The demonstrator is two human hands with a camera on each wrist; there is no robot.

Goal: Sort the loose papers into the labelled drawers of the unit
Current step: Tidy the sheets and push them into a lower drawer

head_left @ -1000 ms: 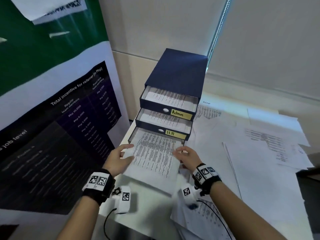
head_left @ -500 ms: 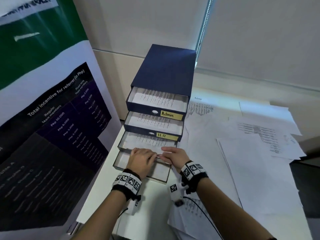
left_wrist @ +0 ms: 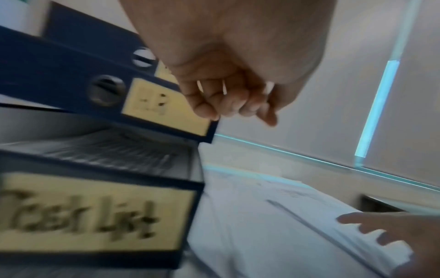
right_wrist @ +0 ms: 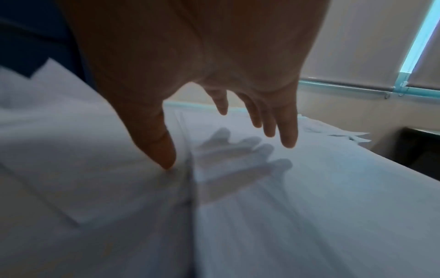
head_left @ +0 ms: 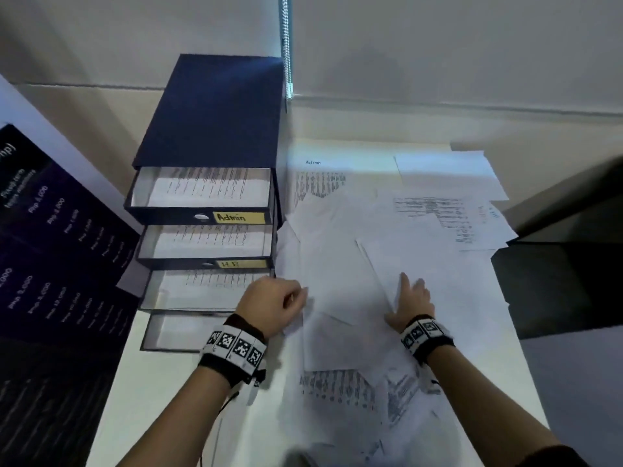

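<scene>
The dark blue drawer unit (head_left: 215,106) stands at the table's back left with its drawers pulled out in steps. The upper two carry yellow labels, Admin (head_left: 240,217) and H.R (head_left: 236,263). The left wrist view shows a lower label, Task list (left_wrist: 95,216). Printed sheets lie in the drawers. Loose papers (head_left: 337,271) overlap across the table to the right of the unit. My left hand (head_left: 274,306) hovers by the unit's front right corner, fingers curled (left_wrist: 228,101), holding nothing. My right hand (head_left: 406,298) is spread over a blank sheet (right_wrist: 309,188), thumb tip touching the paper.
A dark printed banner (head_left: 50,247) leans along the left of the white table (head_left: 161,399). A black surface (head_left: 556,281) borders the table on the right. A blind chain (head_left: 286,45) hangs behind the unit against the wall.
A second ago both hands held a printed sheet over the third drawer, then pressed at the lower drawers. Now both hands have moved right, onto and beside the loose papers.
</scene>
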